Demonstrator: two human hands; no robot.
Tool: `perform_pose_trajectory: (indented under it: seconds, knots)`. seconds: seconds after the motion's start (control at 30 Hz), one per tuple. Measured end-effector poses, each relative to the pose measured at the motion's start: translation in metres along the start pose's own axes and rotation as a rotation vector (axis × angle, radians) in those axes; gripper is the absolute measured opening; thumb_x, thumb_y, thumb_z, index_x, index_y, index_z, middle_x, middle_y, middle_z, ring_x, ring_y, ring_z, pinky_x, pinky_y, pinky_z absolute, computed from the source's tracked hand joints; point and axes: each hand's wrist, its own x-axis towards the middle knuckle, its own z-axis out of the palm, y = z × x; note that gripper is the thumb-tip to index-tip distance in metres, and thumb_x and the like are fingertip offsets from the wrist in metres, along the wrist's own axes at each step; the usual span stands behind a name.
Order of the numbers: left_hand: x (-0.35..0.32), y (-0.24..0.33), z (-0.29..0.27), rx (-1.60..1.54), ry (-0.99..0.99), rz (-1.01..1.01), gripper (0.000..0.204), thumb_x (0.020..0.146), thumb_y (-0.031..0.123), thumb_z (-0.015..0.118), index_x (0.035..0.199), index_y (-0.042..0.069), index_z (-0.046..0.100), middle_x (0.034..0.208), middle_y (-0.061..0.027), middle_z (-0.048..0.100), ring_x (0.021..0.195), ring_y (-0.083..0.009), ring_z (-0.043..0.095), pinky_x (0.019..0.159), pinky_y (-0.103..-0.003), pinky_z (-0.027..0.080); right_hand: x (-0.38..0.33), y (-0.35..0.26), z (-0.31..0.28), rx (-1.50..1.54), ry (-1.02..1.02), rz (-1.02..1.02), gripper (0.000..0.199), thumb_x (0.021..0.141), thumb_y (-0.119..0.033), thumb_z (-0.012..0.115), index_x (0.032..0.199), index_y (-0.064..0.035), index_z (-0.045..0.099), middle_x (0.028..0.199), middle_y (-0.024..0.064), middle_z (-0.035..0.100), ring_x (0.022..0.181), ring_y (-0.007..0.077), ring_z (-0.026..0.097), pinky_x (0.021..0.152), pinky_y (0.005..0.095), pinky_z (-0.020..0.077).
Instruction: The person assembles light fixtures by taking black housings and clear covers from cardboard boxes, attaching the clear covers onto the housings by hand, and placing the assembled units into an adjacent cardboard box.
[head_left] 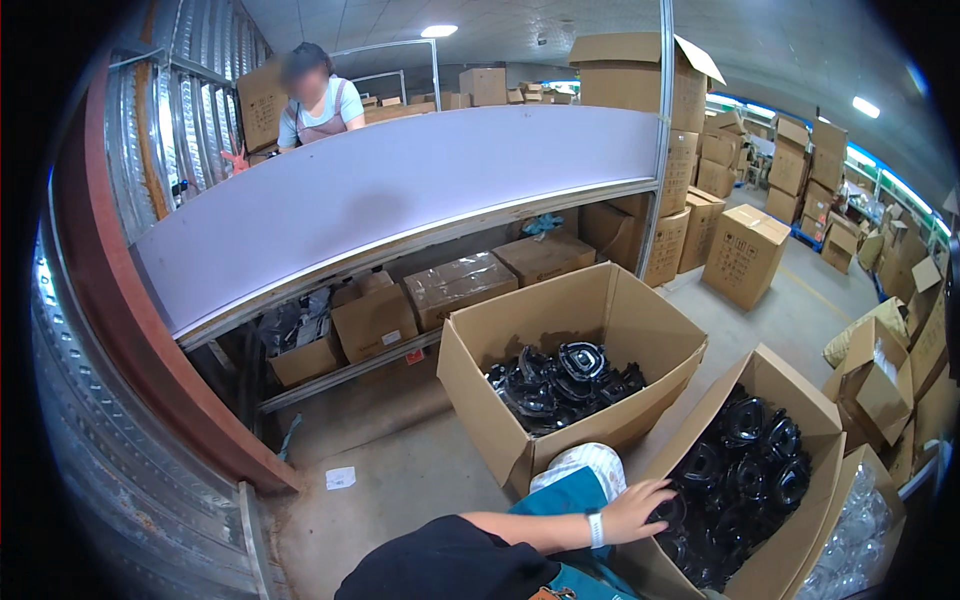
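**Reaching into the nearer of two open cartons**

Reaching with fingers spread, our one visible hand (636, 510) touches black moulded parts (735, 470) inside the nearer carton (790, 555). Behind it, a second open carton (480, 385) holds more. Beyond that: concrete floor (400, 470), a lilac-topped bench (400, 190), stacked brown boxes (745, 255).

Fingers (662, 492) partly hidden among parts
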Motion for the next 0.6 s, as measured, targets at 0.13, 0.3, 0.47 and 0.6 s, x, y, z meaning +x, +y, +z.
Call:
perform_pose_trajectory:
  seconds: [0.13,0.3,0.47,0.6]
  knots:
    - [-0.010,-0.006,-0.024,-0.108,0.151,0.349,0.059,0.085,0.041,0.059,0.130,0.006,0.046,0.142,-0.0199,0.031,0.132,-0.0387,0.029,0.106,-0.049,0.027,-0.005,0.004,0.035,-0.431,0.378,0.063,0.045,0.076,-0.036,0.070,0.110,-0.0090,0.062,0.095,0.0194,0.065,0.089,0.0387,0.062,0.078,0.0455,0.0489]
    - [-0.012,0.091,-0.193,-0.679,0.944,1.148,0.076,0.087,0.068,0.031,0.122,0.003,0.053,0.114,-0.0143,0.043,0.100,-0.0235,0.043,0.089,-0.035,0.035,0.006,0.018,0.041,-0.461,0.364,0.082,0.038,0.075,-0.037,0.070,0.101,-0.0107,0.065,0.091,0.0161,0.066,0.085,0.0362,0.062,0.076,0.0450,0.0487]
    - [-0.047,0.190,-0.226,-0.983,0.568,1.333,0.073,0.088,0.066,0.032,0.119,0.004,0.054,0.112,-0.0138,0.046,0.100,-0.0240,0.043,0.089,-0.035,0.035,0.002,0.004,0.039,-0.473,0.295,0.181,0.030,0.078,-0.030,0.065,0.094,-0.0056,0.061,0.098,0.0152,0.062,0.085,0.0284,0.061,0.071,0.0392,0.0488]
    - [-0.043,0.207,-0.213,-1.084,0.472,1.288,0.070,0.088,0.064,0.032,0.116,0.005,0.056,0.110,-0.0134,0.047,0.099,-0.0244,0.044,0.089,-0.036,0.034,0.002,-0.007,0.036,-0.466,0.348,0.152,0.030,0.080,-0.030,0.064,0.093,-0.0037,0.060,0.097,0.0151,0.062,0.083,0.0279,0.061,0.069,0.0381,0.0490]
